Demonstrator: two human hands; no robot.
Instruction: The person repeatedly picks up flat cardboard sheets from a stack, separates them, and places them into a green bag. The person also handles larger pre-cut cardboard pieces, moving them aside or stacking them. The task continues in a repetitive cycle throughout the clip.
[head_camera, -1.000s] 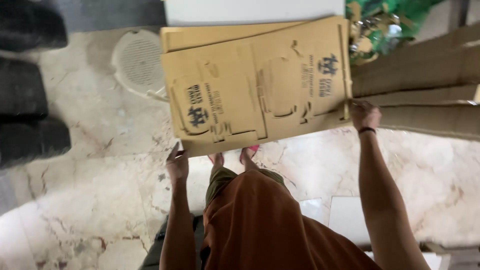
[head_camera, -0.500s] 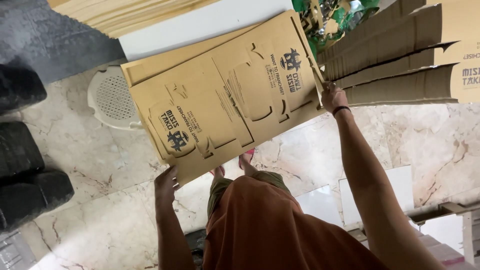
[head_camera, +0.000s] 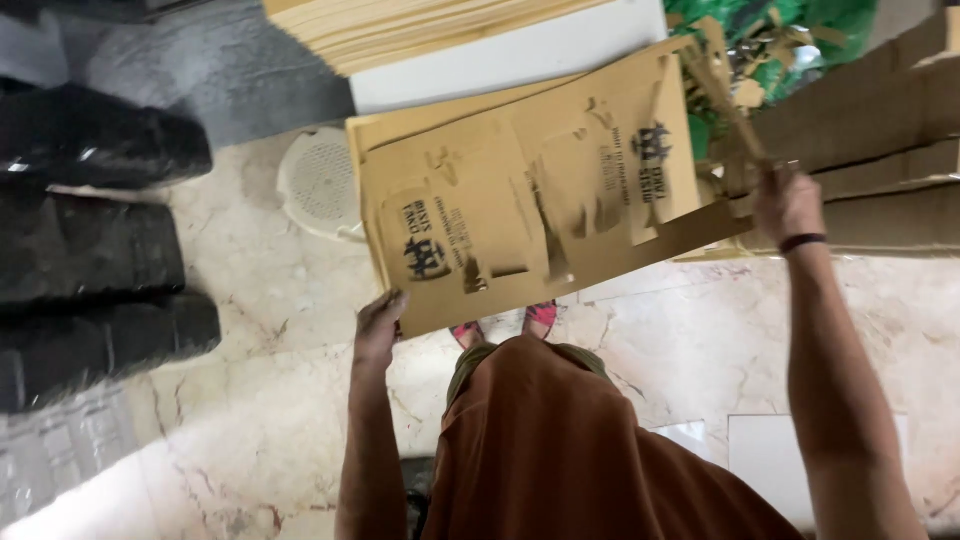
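Two hands carry one flat die-cut cardboard sheet (head_camera: 540, 200), which we hold tilted above the marble floor (head_camera: 250, 400), its printed face up toward us. Our left hand (head_camera: 378, 325) curls closed around the sheet's near lower corner, fingers tucked under the edge, while our right hand (head_camera: 788, 205) is clamped on the far right corner, beside the stacked brown cartons (head_camera: 880, 130), so the sheet spans the whole gap between both grips. Beyond it lie a stack of pale boards (head_camera: 420, 25) and a round white perforated cover (head_camera: 318, 180), partly hidden behind the sheet's left edge.
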